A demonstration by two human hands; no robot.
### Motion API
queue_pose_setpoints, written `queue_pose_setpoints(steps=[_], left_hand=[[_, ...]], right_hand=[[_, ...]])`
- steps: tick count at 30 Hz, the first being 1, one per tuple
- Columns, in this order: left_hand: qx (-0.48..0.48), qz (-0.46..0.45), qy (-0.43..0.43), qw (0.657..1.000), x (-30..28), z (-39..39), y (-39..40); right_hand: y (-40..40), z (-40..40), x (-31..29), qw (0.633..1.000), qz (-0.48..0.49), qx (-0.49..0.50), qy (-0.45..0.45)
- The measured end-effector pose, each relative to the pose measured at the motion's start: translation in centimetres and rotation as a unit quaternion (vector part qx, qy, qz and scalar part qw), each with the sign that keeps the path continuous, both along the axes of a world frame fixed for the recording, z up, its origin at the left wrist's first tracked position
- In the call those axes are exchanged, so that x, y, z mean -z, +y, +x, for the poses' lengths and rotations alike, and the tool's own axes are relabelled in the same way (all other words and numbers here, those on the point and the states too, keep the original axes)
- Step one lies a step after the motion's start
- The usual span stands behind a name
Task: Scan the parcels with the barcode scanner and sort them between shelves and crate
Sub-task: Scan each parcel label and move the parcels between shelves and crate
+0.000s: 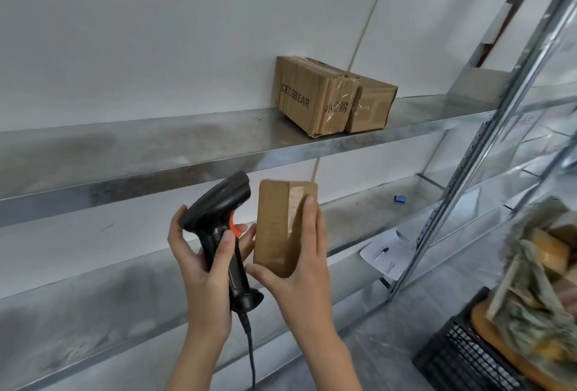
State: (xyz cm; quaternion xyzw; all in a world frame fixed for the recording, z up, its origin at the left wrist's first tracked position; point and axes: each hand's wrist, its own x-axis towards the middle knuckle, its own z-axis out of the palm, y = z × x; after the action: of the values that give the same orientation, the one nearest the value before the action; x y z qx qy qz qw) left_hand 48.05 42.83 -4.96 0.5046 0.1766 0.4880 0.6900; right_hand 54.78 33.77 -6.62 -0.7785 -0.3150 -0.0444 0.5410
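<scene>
My left hand (203, 259) grips a black barcode scanner (223, 219) with an orange trigger, its cable hanging down. My right hand (299, 253) holds a small brown cardboard parcel (274, 222) upright, right beside the scanner head. Both are in front of the metal shelves (156, 153). Two taped brown boxes sit on the upper shelf: a larger printed one (312, 94) and a smaller one (371, 106) touching it on the right. A black plastic crate (468, 356) stands at the lower right.
A sack of brown parcels (540, 281) rests over the crate. On the lower shelf lie a sheet of paper with a pen (387, 253) and a small blue clip (399, 199). A slanted metal upright (462, 178) rises on the right.
</scene>
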Motion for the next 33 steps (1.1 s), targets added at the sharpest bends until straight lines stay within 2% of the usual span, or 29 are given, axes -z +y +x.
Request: queue_pose_setpoints(steps=[5, 11, 15, 24, 33], left_hand=[[0.075, -0.017, 0.015, 0.997, 1.3, -0.3, -0.7], [0.062, 0.010, 0.053, 0.997, 3.3, -1.9, -0.5], [0.062, 0.051, 0.092, 0.992, 4.3, -3.0, -0.2], [0.132, 0.137, 0.159, 0.969, 5.0, -5.3, -0.4], [0.164, 0.153, 0.180, 0.958, 6.6, -5.3, -1.7]], right_hand=[[-0.5, -0.7, 2.7, 0.998, 0.011, 0.062, -0.021], [-1.8, -0.4, 4.1, 0.977, 0.177, 0.099, 0.065], [-2.3, -0.4, 3.8, 0.960, 0.242, 0.108, 0.093], [-3.3, 0.6, 4.1, 0.943, 0.286, 0.145, 0.090], [-3.8, 1.2, 5.6, 0.944, 0.271, 0.177, 0.060]])
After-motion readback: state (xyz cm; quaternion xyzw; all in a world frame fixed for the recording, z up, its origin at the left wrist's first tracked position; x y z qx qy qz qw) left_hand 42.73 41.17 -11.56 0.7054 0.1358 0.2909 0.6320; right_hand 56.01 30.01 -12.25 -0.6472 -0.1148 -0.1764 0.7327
